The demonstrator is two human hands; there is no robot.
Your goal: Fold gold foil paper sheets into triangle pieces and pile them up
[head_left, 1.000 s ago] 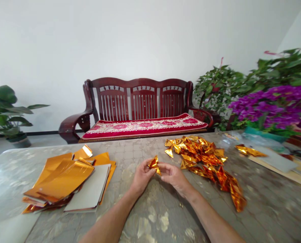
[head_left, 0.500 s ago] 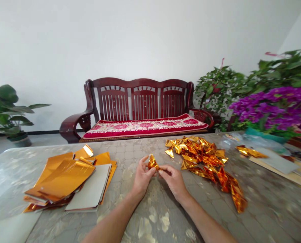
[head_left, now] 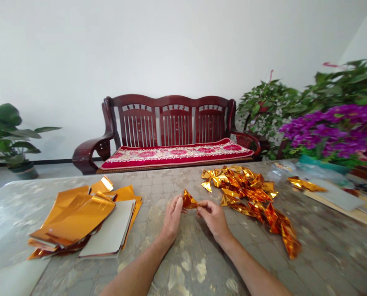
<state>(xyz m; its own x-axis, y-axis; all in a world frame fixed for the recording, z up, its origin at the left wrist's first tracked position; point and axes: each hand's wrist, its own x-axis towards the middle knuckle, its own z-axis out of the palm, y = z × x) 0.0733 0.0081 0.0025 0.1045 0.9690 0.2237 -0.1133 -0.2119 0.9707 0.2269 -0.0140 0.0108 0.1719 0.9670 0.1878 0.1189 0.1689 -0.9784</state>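
Note:
Both my hands are above the marble-patterned tabletop, holding a small folded piece of gold foil between them. My left hand grips the piece's left side, and my right hand pinches its right end. To the right lies a loose heap of folded gold foil pieces, close to my right hand but apart from it. A stack of flat gold foil sheets lies to the left, partly over a grey card.
A strip of gold foil rests on a pale board at the table's right, near a clear plastic bag. Potted plants and a dark red wooden bench stand beyond the far edge.
The foil piece has shifted slightly right and turned between my fingers. My left hand's fingers have lowered, and my right hand now pinches the piece's right end.

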